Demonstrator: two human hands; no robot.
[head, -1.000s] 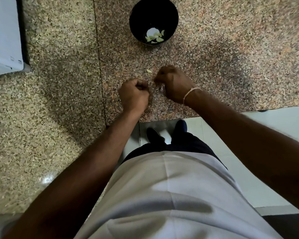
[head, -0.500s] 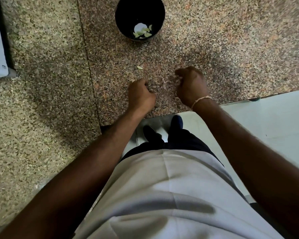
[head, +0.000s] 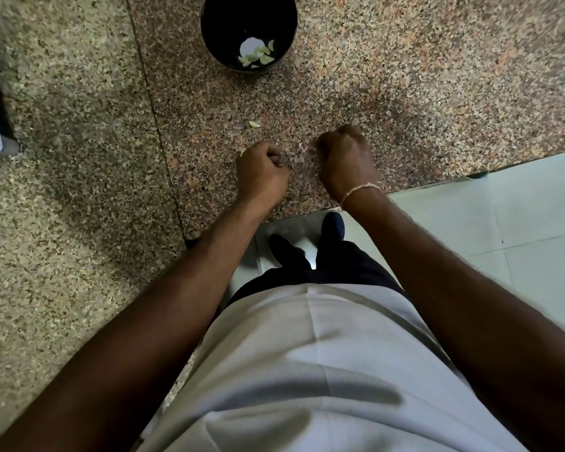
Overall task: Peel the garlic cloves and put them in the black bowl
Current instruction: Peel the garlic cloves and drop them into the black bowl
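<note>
Both hands have drifted apart since a second ago: the left hand (head: 262,172) and right hand (head: 346,159) sit curled on the granite table (head: 405,93), papery skins (head: 299,154) between them; whether either pinches anything, I cannot tell. One loose clove (head: 254,124) lies just beyond. Peeled cloves (head: 258,55) rest in the black bowl (head: 209,31), well ahead.

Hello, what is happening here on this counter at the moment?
A person stands at a speckled stone counter, peeling garlic. Both the left hand and the right hand are curled low over the counter, with bits of papery skin lying between them. What each hand holds is hidden. The black bowl further back already has several peeled cloves, and one loose clove lies on the counter.
</note>
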